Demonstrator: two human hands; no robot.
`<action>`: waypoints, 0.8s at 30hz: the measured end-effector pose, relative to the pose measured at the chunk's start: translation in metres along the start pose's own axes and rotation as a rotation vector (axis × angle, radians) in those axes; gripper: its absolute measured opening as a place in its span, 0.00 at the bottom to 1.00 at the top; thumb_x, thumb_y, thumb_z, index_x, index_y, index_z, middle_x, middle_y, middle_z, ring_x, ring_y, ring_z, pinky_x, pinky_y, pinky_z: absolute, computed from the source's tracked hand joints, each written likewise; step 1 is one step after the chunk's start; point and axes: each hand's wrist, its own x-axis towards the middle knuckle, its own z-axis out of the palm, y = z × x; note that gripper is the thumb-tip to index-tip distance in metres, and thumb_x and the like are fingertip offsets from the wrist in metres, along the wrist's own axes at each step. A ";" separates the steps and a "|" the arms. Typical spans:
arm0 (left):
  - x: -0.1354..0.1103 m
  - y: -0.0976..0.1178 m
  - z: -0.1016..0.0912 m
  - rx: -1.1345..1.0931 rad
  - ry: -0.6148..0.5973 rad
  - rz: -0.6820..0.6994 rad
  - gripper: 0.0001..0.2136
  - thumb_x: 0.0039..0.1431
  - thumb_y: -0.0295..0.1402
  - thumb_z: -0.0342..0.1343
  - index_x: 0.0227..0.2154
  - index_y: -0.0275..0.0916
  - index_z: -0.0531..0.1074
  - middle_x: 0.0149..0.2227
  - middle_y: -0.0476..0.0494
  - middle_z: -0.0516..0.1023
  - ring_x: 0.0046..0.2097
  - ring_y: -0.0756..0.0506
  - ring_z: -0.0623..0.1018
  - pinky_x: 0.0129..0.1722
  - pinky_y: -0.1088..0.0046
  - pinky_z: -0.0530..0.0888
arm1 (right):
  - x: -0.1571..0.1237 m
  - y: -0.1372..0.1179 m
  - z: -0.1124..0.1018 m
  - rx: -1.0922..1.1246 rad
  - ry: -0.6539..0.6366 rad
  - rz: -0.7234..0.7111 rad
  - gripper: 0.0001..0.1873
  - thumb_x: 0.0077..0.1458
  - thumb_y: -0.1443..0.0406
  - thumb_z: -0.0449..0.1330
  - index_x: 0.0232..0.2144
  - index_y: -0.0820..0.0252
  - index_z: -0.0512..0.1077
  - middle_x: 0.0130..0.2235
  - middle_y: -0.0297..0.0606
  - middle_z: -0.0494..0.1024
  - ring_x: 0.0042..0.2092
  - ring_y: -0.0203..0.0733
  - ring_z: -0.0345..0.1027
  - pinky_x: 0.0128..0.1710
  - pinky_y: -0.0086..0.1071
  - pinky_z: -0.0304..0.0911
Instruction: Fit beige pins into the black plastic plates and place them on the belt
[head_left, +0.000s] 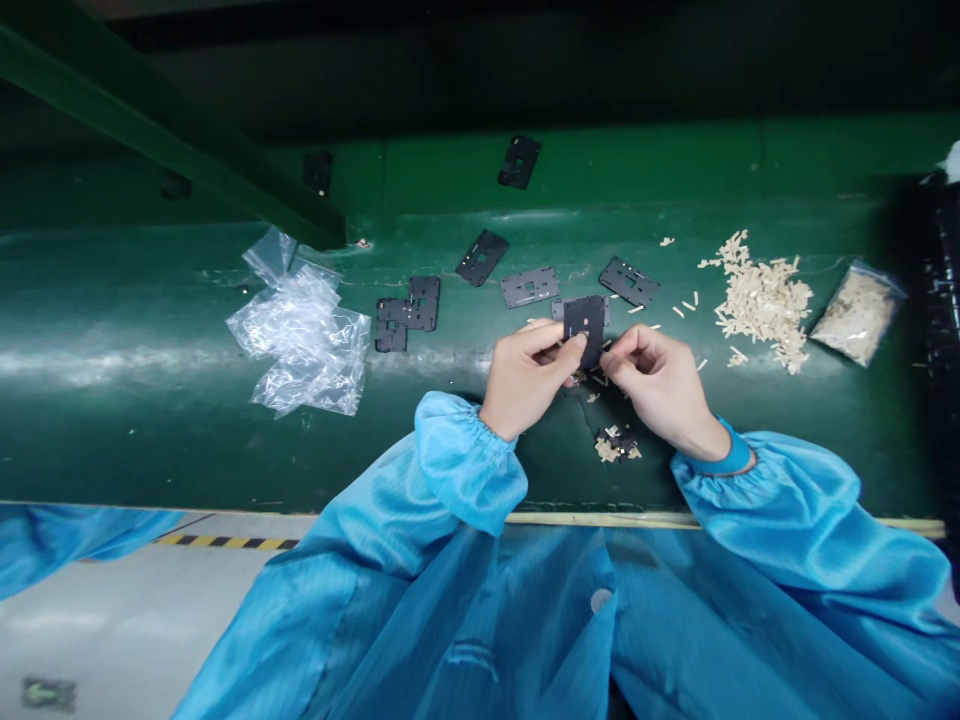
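Note:
Between thumb and fingers, my left hand (525, 378) grips a thin black plastic panel (585, 318), tilted up off the table. My right hand (661, 382) is closed in a pinch at the panel's lower right edge; whatever is between its fingertips is too small to make out. Behind the held panel lies another dark panel (558, 309), partly hidden. Flat dark panels with cutouts lie beyond my hands, among them a grey one (529, 287) and a black one (628, 282). Loose beige strips (688, 303) are scattered near my right hand.
A pile of beige pieces (765, 300) and a filled clear bag (859, 312) lie on the right. Clear plastic bags (304, 325) are heaped left. A small pile of scraps (618, 444) sits near the front edge. A green beam (187, 135) crosses the upper left.

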 end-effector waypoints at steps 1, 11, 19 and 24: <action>0.000 0.000 -0.001 -0.001 -0.004 -0.006 0.09 0.59 0.34 0.60 0.27 0.34 0.80 0.27 0.50 0.69 0.22 0.56 0.69 0.19 0.81 0.67 | 0.000 0.000 0.000 0.001 -0.003 -0.003 0.10 0.48 0.63 0.66 0.23 0.58 0.69 0.22 0.30 0.70 0.24 0.33 0.57 0.24 0.29 0.52; 0.001 -0.004 -0.004 -0.162 -0.036 -0.119 0.13 0.58 0.42 0.65 0.29 0.36 0.81 0.24 0.51 0.70 0.21 0.55 0.69 0.19 0.79 0.66 | 0.000 -0.005 -0.005 0.068 -0.074 -0.032 0.12 0.51 0.62 0.68 0.24 0.59 0.69 0.22 0.30 0.69 0.24 0.32 0.56 0.23 0.28 0.51; 0.000 -0.004 -0.003 -0.347 -0.065 -0.197 0.14 0.54 0.44 0.68 0.29 0.36 0.82 0.24 0.50 0.73 0.22 0.55 0.69 0.18 0.79 0.66 | -0.002 0.008 -0.009 0.318 -0.217 -0.016 0.14 0.58 0.59 0.69 0.28 0.59 0.69 0.25 0.28 0.68 0.24 0.30 0.54 0.24 0.30 0.47; 0.000 -0.007 -0.003 -0.398 -0.087 -0.212 0.13 0.54 0.42 0.68 0.29 0.36 0.82 0.24 0.50 0.73 0.22 0.55 0.68 0.18 0.80 0.66 | -0.004 0.010 -0.008 0.380 -0.246 -0.012 0.14 0.58 0.60 0.69 0.27 0.58 0.69 0.26 0.28 0.67 0.24 0.30 0.53 0.25 0.30 0.47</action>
